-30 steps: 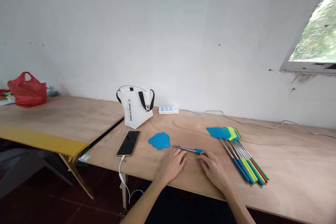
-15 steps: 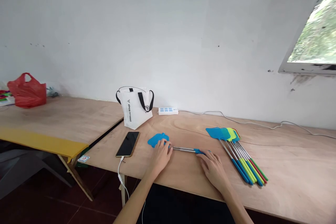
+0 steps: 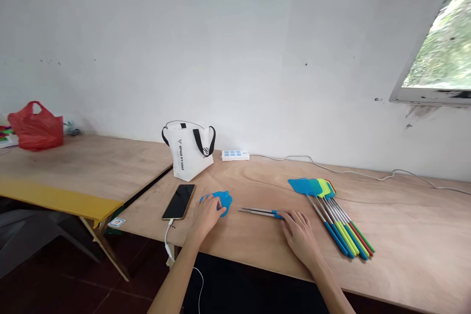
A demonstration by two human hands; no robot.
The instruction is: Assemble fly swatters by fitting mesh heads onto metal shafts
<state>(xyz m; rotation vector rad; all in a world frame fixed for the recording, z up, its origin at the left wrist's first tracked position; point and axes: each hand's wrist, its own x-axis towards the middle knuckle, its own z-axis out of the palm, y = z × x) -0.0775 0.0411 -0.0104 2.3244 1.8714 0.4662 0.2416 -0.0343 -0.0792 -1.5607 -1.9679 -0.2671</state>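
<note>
My left hand [image 3: 206, 215] is closed over blue plastic fly swatter heads [image 3: 225, 202], with the thumb at their right side. How many overlap there is partly hidden by my fingers. My right hand [image 3: 300, 238] rests on the blue handles [image 3: 278, 214] of slim metal swatter rods [image 3: 255, 210], its fingers covering most of the grips. The bare rod tips point left, with a gap of table between them and the blue heads. To the right of that hand lies a fanned row of several complete fly swatters [image 3: 342, 221] in blue, yellow-green, red and green.
Left of the swatter heads lies a phone [image 3: 179, 201] on a white cable [image 3: 168, 245]. Behind stand a white tote bag [image 3: 191, 157] and a power strip [image 3: 235, 155], its cord running along the wall. A red plastic bag [image 3: 39, 127] sits on the neighbouring table [image 3: 110, 157].
My left hand has moved left with the blue swatter heads, away from the rod ends. The rods now spread slightly apart at their tips. My right hand has hardly moved.
</note>
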